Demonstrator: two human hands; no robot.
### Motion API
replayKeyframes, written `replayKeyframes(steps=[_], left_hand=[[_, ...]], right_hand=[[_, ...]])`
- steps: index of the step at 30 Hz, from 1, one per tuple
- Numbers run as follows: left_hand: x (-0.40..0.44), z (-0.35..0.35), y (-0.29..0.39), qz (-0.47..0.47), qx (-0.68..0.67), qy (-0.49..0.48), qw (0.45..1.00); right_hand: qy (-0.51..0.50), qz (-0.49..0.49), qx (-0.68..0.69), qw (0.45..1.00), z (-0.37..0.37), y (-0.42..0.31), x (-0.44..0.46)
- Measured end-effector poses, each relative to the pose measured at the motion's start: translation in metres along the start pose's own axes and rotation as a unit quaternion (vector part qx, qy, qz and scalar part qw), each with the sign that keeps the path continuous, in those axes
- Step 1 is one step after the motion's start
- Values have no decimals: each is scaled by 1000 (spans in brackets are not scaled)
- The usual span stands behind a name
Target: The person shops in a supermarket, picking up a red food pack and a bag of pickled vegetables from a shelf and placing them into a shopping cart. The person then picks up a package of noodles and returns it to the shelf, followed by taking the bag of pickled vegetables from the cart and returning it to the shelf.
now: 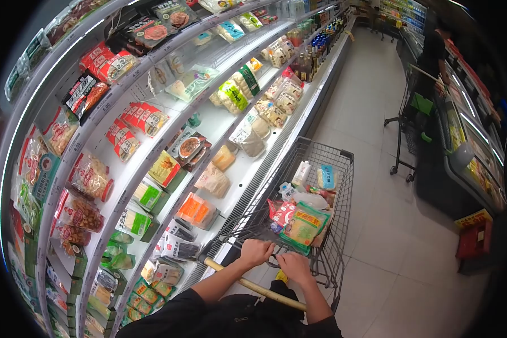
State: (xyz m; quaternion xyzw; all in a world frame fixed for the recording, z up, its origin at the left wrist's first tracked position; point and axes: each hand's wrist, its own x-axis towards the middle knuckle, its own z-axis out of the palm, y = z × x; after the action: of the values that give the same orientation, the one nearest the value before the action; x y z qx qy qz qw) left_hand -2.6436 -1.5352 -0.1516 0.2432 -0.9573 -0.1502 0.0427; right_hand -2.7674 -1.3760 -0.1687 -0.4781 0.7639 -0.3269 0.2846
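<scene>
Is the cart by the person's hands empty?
No, several packages lie inside the wire cart.

Left forearm (pixel 222 281) hides part of cart handle (pixel 263 290) | bottom edge crops dark shirt (pixel 174 315) | far bottles (pixel 323 43) appear too small to identify

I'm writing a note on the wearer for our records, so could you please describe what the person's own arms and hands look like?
The left hand and right hand are bare, without gloves. The forearms are uncovered, with no watch or bracelet visible. Plain black sleeves cover the arms above; no marking shows on them.
</scene>
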Motion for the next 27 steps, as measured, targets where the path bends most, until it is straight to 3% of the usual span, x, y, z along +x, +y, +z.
replayKeyframes(steps=[17, 19, 27], left_hand=[[126, 10, -5, 8, 12, 17, 1000], [142, 11, -2, 3, 6, 16, 1000], [204, 16, 1, 3, -6, 23, 1000]], right_hand=[[-13, 7, 15, 1000, -57, 53, 101], [35, -29, 0, 999, -64, 59, 111], [3, 2, -6, 1000, -106, 80, 156]])
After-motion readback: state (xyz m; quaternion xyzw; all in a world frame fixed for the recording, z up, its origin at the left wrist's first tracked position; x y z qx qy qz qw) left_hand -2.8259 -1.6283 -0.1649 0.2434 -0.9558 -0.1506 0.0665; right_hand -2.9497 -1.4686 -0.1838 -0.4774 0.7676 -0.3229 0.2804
